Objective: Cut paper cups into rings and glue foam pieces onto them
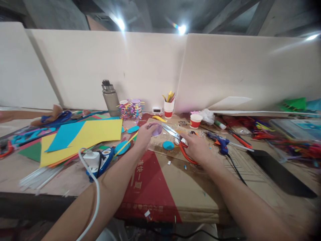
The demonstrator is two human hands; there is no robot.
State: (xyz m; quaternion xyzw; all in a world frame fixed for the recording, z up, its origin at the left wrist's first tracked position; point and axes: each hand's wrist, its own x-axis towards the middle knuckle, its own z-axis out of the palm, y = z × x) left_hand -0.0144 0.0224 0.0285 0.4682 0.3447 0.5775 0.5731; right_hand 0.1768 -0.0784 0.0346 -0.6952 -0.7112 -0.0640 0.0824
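The right hand [194, 144] hides part of the handles of the scissors [176, 134]. Left of the scissors, the left hand [145, 135] covers one edge of a purple disc [157, 130]. Beyond them, the small clock's [157, 110] digits are too small to read. Far left of them, another person's arm [22, 116] is cut by the picture's edge; far right, coloured strips [263, 130] blur together.

at the dial's centre, the long orange-handled scissors [177, 135] pair shiny, smooth metal blades with smooth plastic grips, beside a flat purple disc [156, 130] of uncertain material. the wide yellow paper sheet [101, 133] at nine o'clock is matt, the grey cylindrical plastic bottle [111, 102] at ten smooth and translucent. at six, the red-and-brown cardboard sheet [185, 190] looks dull.
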